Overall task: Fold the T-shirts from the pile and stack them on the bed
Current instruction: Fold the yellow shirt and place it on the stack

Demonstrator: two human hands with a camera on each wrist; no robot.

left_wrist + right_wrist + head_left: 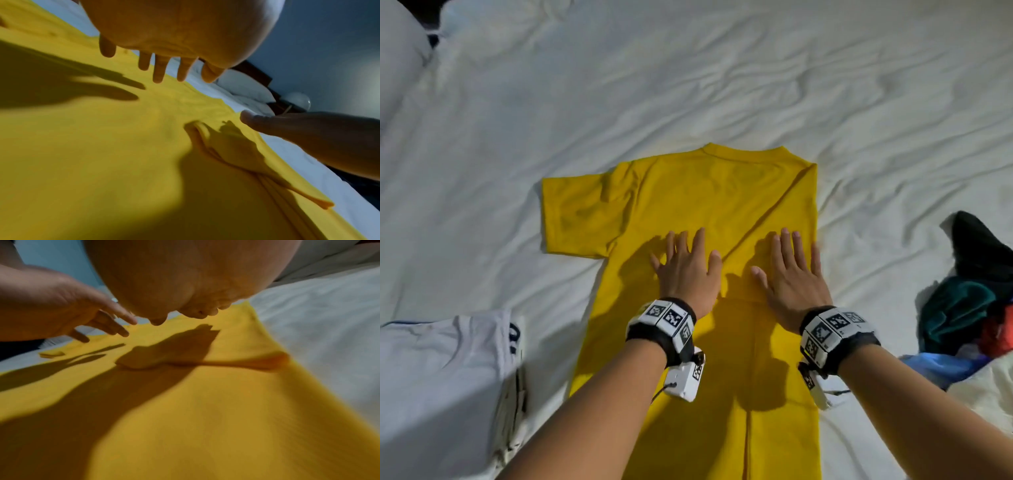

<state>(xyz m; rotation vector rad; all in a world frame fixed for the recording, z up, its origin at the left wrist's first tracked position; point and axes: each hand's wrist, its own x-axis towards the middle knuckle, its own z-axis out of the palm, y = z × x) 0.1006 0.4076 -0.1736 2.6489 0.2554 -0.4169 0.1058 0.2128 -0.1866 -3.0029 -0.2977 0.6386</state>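
Observation:
A yellow T-shirt lies spread on the white bed, collar away from me. Its right side is folded inward along a straight edge, and its left sleeve still lies out flat. My left hand is palm down over the shirt's middle with its fingers straight and spread. My right hand is palm down over the folded right part. In the left wrist view the straight fingers hang just above the yellow cloth. Neither hand holds anything. Whether the palms touch the shirt I cannot tell.
A stack of folded white shirts sits at the near left. A loose pile of dark, teal, red and blue clothes lies at the right edge. A pillow is at the far left corner. Wrinkled sheet stretches beyond the shirt.

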